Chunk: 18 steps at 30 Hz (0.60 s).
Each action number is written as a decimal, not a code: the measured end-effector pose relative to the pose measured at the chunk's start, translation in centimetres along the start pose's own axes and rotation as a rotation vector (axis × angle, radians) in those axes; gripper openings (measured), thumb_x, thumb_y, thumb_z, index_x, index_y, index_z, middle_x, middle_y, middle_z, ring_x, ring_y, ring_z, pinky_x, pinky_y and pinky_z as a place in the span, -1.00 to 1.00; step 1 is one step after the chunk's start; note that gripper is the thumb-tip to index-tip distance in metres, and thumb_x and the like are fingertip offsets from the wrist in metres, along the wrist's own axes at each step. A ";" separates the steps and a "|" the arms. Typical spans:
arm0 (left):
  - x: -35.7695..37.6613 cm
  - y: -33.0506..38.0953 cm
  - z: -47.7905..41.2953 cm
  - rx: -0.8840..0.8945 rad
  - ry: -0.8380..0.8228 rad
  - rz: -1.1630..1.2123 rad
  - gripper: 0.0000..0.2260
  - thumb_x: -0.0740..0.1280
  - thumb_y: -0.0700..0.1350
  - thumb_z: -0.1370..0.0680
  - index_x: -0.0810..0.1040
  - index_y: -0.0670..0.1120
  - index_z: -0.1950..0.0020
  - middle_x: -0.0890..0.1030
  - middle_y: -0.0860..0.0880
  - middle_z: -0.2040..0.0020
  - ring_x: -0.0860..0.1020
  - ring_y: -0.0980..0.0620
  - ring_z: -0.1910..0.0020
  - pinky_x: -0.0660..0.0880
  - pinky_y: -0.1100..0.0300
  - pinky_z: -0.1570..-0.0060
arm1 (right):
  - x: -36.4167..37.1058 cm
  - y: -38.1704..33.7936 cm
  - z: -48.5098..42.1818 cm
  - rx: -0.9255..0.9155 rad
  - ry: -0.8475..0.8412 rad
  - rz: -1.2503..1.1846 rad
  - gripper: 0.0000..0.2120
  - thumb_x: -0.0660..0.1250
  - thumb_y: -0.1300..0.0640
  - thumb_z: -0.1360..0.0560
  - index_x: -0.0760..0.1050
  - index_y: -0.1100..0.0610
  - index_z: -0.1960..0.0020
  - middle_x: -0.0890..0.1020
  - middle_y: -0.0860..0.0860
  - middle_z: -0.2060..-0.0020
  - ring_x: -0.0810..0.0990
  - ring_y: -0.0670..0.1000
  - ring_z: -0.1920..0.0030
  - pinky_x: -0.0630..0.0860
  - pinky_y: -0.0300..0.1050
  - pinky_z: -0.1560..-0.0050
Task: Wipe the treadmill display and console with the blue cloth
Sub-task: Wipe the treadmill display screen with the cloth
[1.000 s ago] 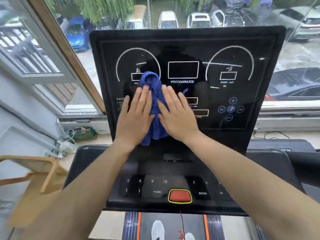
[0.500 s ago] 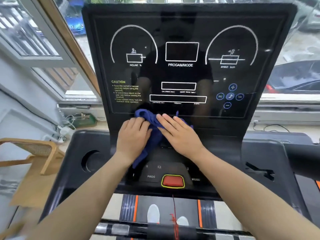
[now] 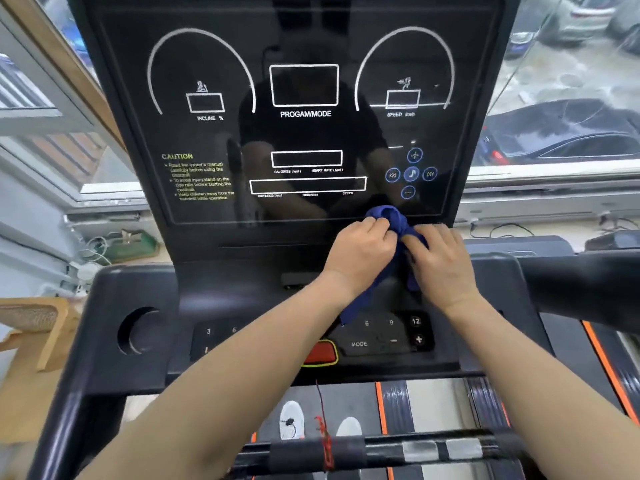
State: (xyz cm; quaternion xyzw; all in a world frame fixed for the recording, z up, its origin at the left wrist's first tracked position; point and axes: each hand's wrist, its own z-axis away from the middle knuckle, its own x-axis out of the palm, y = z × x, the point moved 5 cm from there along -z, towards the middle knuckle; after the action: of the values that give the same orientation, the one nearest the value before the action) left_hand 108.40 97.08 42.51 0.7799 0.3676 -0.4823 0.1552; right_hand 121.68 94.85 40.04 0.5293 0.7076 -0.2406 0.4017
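Note:
The black treadmill display (image 3: 304, 133) stands upright in front of me, with white gauge outlines and a yellow caution text. Below it lies the console (image 3: 242, 292) with number keys and a red stop button (image 3: 320, 353). The blue cloth (image 3: 388, 216) is bunched at the lower right edge of the display, its tail hanging down over the console. My left hand (image 3: 360, 258) grips the cloth from the left and my right hand (image 3: 443, 268) grips it from the right, both pressing it near the display's bottom border.
A round cup holder (image 3: 138, 330) sits in the console's left wing. A black handrail (image 3: 581, 282) juts in at the right. A front bar (image 3: 381, 452) with a red cord crosses below. A wooden chair (image 3: 38, 327) stands at the left, and windows surround the display.
Both hands slid the cloth down from the display's middle to its bottom edge, then right toward the lower right corner. The fingers went from flat on the cloth to gripping it.

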 end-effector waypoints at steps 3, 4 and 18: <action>-0.5 -1.1 0.9 0.019 0.001 -0.003 -0.82 0.29 -0.35 -0.42 0.54 -0.12 0.31 0.52 -0.08 0.34 0.49 -0.09 0.37 0.39 0.08 0.39 | 0.0 -1.1 -0.7 0.017 -0.005 -0.027 -0.90 0.44 0.41 -0.43 0.59 0.28 0.09 0.55 0.21 0.20 0.47 0.22 0.21 0.39 0.09 0.24; -0.7 -2.0 1.7 0.021 0.013 -0.006 -0.82 0.29 -0.35 -0.44 0.55 -0.12 0.30 0.52 -0.09 0.33 0.49 -0.10 0.36 0.40 0.08 0.37 | 0.0 -1.9 -1.2 -0.003 -0.001 -0.035 -0.91 0.43 0.41 -0.42 0.57 0.29 0.13 0.53 0.21 0.24 0.46 0.21 0.23 0.37 0.08 0.26; -5.9 -18.9 17.5 -0.087 0.044 -0.084 -0.86 0.31 -0.31 -0.56 0.65 -0.18 0.12 0.59 -0.13 0.23 0.52 -0.15 0.29 0.44 0.01 0.27 | 2.2 -23.5 -10.8 -0.330 0.103 -0.151 -0.81 0.29 0.38 -0.49 0.49 0.21 0.27 0.48 0.14 0.34 0.45 0.16 0.30 0.31 0.04 0.27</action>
State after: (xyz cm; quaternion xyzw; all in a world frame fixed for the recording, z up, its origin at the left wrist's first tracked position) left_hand 81.99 97.06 41.26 0.7667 0.4240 -0.4544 0.1606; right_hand 95.88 96.66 42.30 0.4131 0.7948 -0.1234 0.4272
